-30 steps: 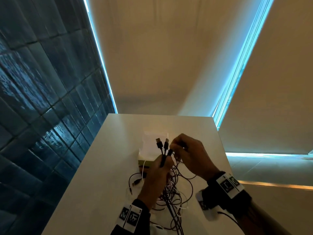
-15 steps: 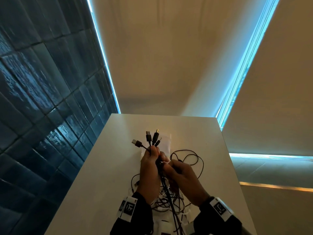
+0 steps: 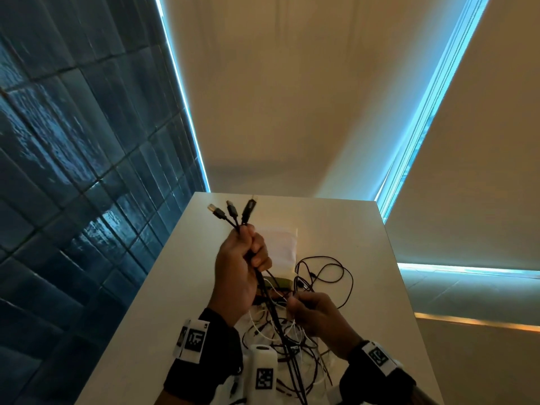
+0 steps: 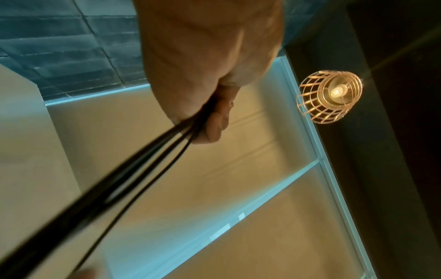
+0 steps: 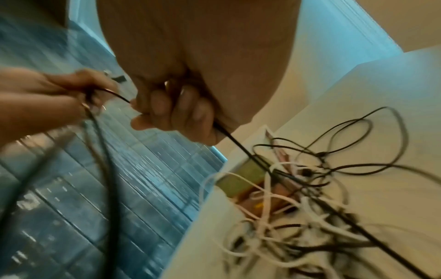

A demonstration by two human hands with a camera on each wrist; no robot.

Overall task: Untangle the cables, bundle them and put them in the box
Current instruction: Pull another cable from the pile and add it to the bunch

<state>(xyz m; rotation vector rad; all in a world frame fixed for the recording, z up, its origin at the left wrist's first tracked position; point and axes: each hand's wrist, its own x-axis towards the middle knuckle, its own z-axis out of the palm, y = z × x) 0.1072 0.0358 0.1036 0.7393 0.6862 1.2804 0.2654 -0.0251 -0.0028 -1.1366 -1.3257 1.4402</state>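
My left hand point(image 3: 245, 258) is raised above the table and grips several black cables point(image 3: 263, 285), whose plug ends point(image 3: 232, 210) fan out above the fist; the left wrist view shows the same black cables point(image 4: 148, 156) running down out of the fist. Lower and to the right, my right hand point(image 3: 309, 311) is curled round one thin black cable point(image 5: 229, 136) near the tangle. A tangle of black and white cables point(image 3: 286, 340) lies on the white table point(image 3: 140, 331). The open box point(image 3: 280, 252), pale inside with a green side, stands behind the hands, partly hidden.
A dark blue tiled wall point(image 3: 73, 171) runs along the table's left edge. Loose black loops point(image 3: 324, 276) spread toward the table's right side. A lit wire-cage lamp point(image 4: 330, 97) hangs overhead. The far end of the table is bare.
My left hand has lifted the cable ends higher and away from me. My right hand has slid down the cables toward the tangle, apart from the left hand.
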